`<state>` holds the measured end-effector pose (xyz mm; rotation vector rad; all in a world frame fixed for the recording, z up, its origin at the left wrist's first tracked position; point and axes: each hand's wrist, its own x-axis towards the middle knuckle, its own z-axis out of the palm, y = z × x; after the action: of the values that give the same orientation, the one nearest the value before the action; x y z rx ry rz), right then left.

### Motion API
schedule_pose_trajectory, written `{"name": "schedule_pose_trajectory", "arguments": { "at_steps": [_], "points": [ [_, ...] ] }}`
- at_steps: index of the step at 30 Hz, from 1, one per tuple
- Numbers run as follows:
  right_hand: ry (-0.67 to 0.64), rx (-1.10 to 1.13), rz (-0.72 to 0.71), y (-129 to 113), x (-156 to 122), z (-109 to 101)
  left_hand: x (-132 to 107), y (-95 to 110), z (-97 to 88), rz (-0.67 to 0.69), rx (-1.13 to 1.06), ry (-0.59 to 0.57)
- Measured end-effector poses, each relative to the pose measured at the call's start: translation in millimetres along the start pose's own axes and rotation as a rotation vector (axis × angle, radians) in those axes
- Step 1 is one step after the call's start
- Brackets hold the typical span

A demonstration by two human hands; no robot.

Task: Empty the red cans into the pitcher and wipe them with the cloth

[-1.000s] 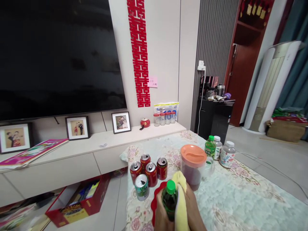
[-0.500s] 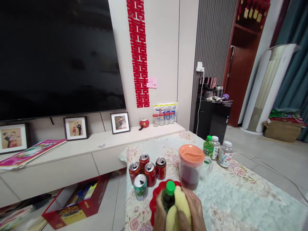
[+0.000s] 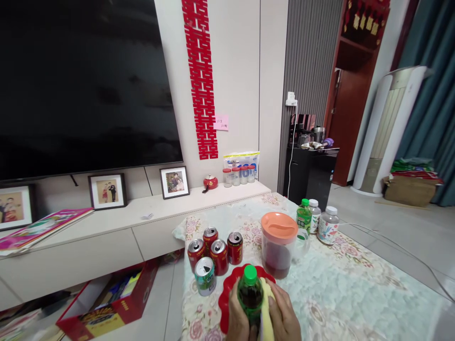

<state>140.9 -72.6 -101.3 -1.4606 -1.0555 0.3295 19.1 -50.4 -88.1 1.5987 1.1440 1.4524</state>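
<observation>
Above the red plate (image 3: 225, 303) | left hand (image 3: 236, 318) clasps green-capped bottle (image 3: 250, 296) upright | right hand (image 3: 286, 318) presses yellow cloth (image 3: 266, 305) to its side | firm low hold likely best resists tipping | drink cans (image 3: 213, 251) beyond-left of grip

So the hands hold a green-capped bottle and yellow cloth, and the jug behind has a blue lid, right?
Not quite: in the head view the jug lid is orange, not blue. The green-capped bottle and yellow cloth are held as said.
</observation>
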Motion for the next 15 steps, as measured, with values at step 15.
{"name": "schedule_pose_trajectory", "arguments": {
  "at_steps": [15],
  "points": [
    [0.073, -0.065, -0.183, -20, 0, -11, 8, 11, -44.0, 0.004, 0.081, -0.279]
  ]
}}
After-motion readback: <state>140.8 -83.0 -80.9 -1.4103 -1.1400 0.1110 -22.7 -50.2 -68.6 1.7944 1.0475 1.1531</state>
